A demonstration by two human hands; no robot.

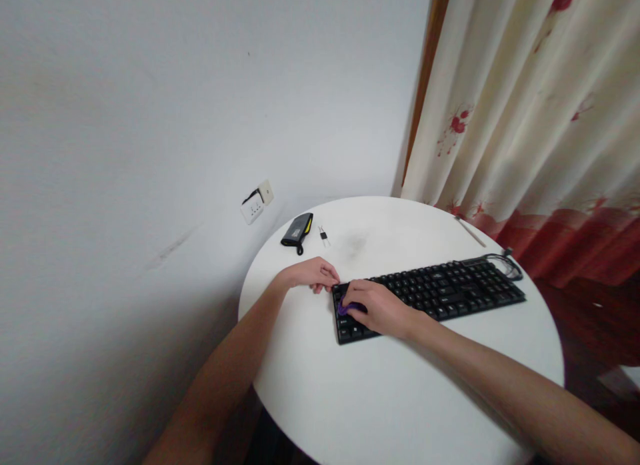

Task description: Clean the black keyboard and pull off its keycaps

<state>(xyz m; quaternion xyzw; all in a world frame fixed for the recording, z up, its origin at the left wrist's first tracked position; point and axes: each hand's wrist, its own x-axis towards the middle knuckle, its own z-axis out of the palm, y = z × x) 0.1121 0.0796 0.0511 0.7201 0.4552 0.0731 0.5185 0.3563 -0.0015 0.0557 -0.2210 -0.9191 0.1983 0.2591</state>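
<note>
A black keyboard (445, 288) lies slightly slanted across the round white table. My left hand (314, 273) is at its far left corner, thumb and fingers closed on the edge there. Over the left-end keys, my right hand (377, 306) is closed around a soft purple piece (344, 307) and presses it against them. Most of that piece is hidden under the fingers, so whether it is cloth or gel I cannot tell. The keyboard's bundled cable (507, 266) rests at its far right end.
Toward the back left of the white table (380, 398) are a dark pouch (297, 230) with a loop and a small black item (323, 235). A thin stick (471, 231) lies at the back right. Wall with sockets (253, 208) at left; curtain (540, 131) at right.
</note>
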